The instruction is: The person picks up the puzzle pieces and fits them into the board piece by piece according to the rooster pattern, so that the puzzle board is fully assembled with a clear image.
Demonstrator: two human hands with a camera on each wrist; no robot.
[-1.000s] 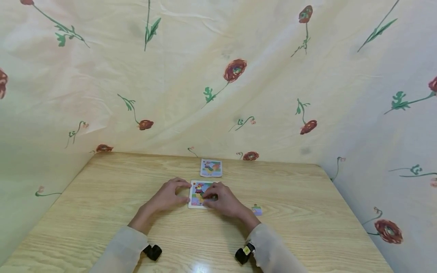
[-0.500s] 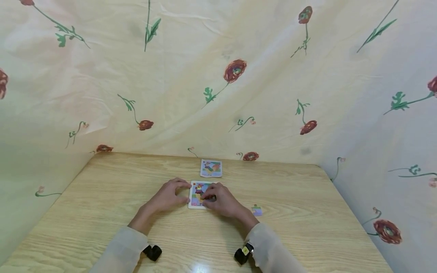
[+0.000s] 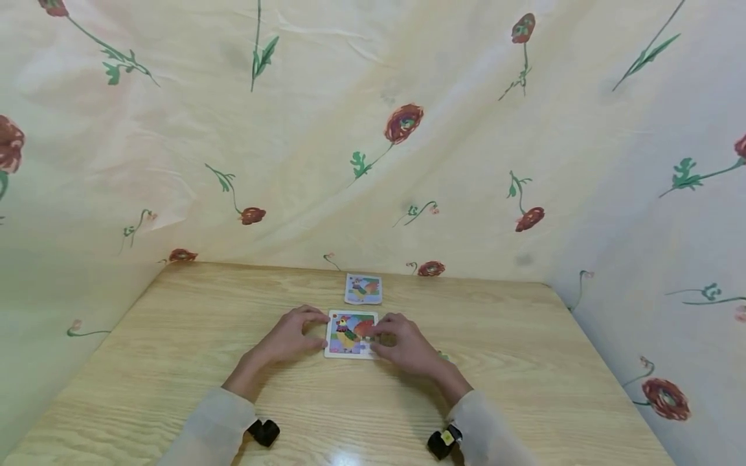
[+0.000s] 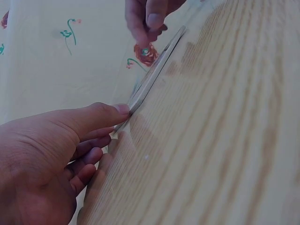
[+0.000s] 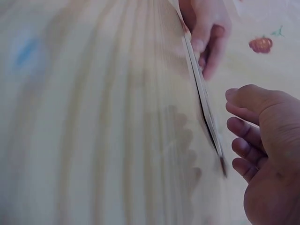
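Observation:
A small square jigsaw puzzle [image 3: 348, 331] with a bird picture and a white border lies on the wooden table. My left hand [image 3: 293, 334] holds its left edge, index finger at the far corner and thumb at the near one. In the left wrist view the thumb of the left hand [image 4: 61, 145] touches the board's rim. My right hand [image 3: 405, 343] hovers at the board's right side, fingers loosely curled, nothing visible between them. A pale patch shows at the picture's lower right. A loose puzzle piece [image 3: 444, 355] lies mostly hidden behind the right hand.
Behind the puzzle lies a square picture card [image 3: 363, 289] with the same bird. The wooden table [image 3: 233, 304] meets a flower-patterned cloth [image 3: 315, 129] at the back and sides. A black wrist camera [image 3: 268, 433] sits on each wrist.
My right hand has drawn back to the right from the middle of the puzzle, uncovering more of the bird and covering much of the loose piece. The left hand keeps its place.

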